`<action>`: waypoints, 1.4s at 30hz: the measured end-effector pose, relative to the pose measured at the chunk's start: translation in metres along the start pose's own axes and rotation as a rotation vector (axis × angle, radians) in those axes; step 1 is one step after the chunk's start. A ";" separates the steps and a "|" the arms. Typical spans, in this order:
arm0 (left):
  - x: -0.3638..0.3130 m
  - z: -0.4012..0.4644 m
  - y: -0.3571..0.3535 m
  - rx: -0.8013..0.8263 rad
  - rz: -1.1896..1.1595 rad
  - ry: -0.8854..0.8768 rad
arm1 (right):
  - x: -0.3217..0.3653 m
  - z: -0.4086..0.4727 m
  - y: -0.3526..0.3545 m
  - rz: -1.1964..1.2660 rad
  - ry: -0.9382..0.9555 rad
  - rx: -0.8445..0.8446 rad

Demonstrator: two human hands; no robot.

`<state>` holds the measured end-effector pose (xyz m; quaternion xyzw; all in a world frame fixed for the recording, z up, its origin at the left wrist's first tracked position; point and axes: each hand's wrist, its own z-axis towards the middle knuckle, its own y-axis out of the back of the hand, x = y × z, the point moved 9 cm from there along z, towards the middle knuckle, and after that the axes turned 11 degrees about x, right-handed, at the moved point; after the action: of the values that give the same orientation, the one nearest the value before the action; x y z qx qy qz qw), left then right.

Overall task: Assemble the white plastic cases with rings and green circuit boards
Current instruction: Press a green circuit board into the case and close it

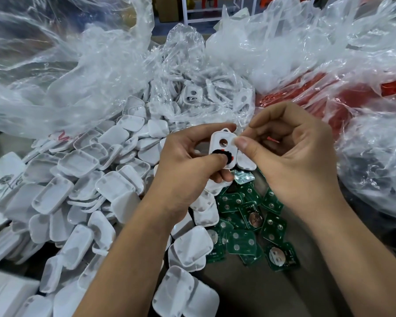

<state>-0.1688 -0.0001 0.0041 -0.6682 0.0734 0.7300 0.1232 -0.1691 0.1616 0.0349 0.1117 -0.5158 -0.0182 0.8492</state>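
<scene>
Case half (223,143), white, with a round hole and a black ring (222,155) seated low on it, sits at frame centre above the green circuit boards (242,225); it looks light, stiff and slick, best held by its edges. Left hand (188,161) grips it, thumb pressing the ring. Right hand (290,156) hovers curled, fingers pinching the case's upper right edge.
</scene>
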 end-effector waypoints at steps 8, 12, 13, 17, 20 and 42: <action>0.005 0.001 -0.001 -0.006 0.068 0.039 | 0.001 -0.001 -0.007 -0.144 0.005 0.034; 0.006 0.001 -0.001 -0.007 0.085 0.053 | 0.000 -0.001 -0.008 -0.174 0.002 0.041; 0.007 0.001 -0.001 -0.005 0.088 0.057 | 0.000 -0.001 -0.008 -0.178 0.000 0.044; 0.008 0.001 -0.002 0.003 0.096 0.072 | -0.001 -0.001 -0.010 -0.156 -0.012 0.057; 0.007 0.001 -0.003 0.004 0.094 0.076 | -0.003 0.000 -0.009 -0.138 -0.026 0.064; 0.010 0.002 -0.005 0.049 0.120 0.067 | 0.006 -0.002 -0.020 -0.402 0.062 0.128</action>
<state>-0.1702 0.0066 -0.0056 -0.6834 0.1351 0.7114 0.0932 -0.1629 0.1415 0.0355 0.2663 -0.4569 -0.1511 0.8351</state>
